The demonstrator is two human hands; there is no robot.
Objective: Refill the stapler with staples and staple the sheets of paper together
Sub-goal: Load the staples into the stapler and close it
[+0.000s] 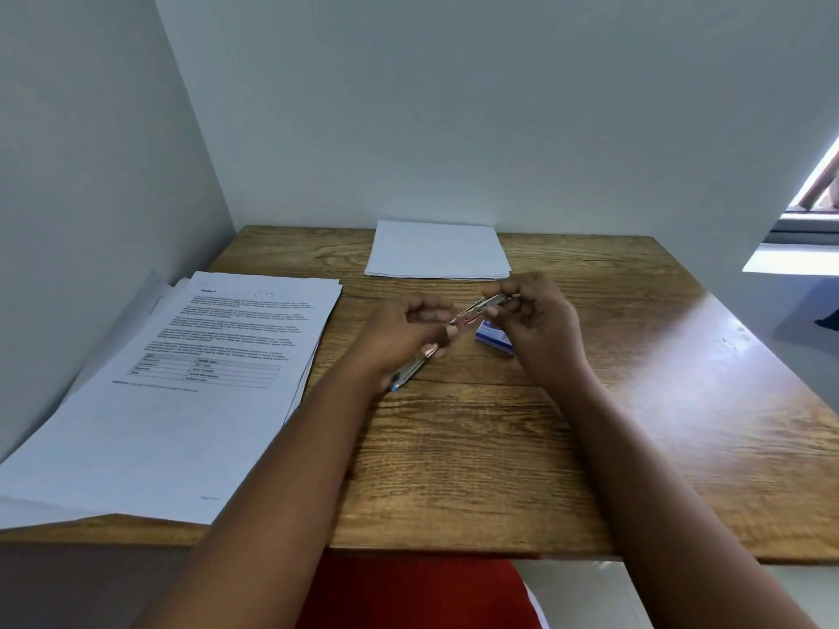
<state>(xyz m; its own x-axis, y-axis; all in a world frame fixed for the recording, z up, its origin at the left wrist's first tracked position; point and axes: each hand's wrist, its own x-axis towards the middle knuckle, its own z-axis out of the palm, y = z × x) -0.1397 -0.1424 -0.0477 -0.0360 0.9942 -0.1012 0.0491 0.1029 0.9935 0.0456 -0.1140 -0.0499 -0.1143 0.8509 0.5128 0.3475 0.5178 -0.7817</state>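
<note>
Both hands (399,333) (540,324) forward, close together, fingers curled.

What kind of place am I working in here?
Probably a small desk nook in an office or study room: a wooden table set into a corner of plain walls, a stack of printed papers, blank sheets, and a window at the right.
</note>
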